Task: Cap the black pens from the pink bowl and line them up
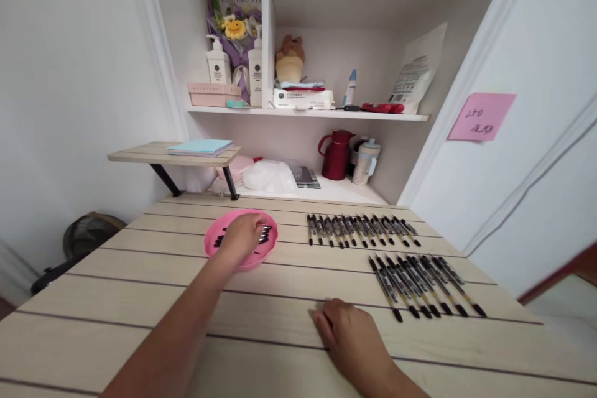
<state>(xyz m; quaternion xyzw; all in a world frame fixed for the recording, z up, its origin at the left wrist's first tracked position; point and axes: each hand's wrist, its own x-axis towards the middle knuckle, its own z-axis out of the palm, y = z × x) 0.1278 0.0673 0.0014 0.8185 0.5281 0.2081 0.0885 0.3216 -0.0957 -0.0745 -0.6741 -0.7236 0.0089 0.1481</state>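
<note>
I see my left hand (242, 235) stretched out over the round pink plastic bowl (212, 241), which sits on the pale wooden slatted desk (140, 273) left of centre. The fingers curl down into the bowl among the small black pen caps (218, 241) lying in it, with a few caps showing right at the fingertips; whether the grip is pinching one of them I cannot tell, since the back of the hand hides the fingertips.

My right hand (349, 329) lies flat on the desk near me, palm down, fingers loosely together and holding nothing. Just to its right is the nearer row of black pens (426, 286), laid side by side and slanting; the hand is near the row's left end but not touching it. Beyond that, further from me, lies a second row of black pens (361, 230), also side by side, well apart from the bowl.

At the back of the desk a small raised wooden shelf on black legs (140, 154) carries a light blue notebook (200, 147). In the alcove behind stand a dark red jug (336, 155) and a pale lidded cup (366, 161). A pink sticky note (481, 115) is stuck on the white panel at right.
</note>
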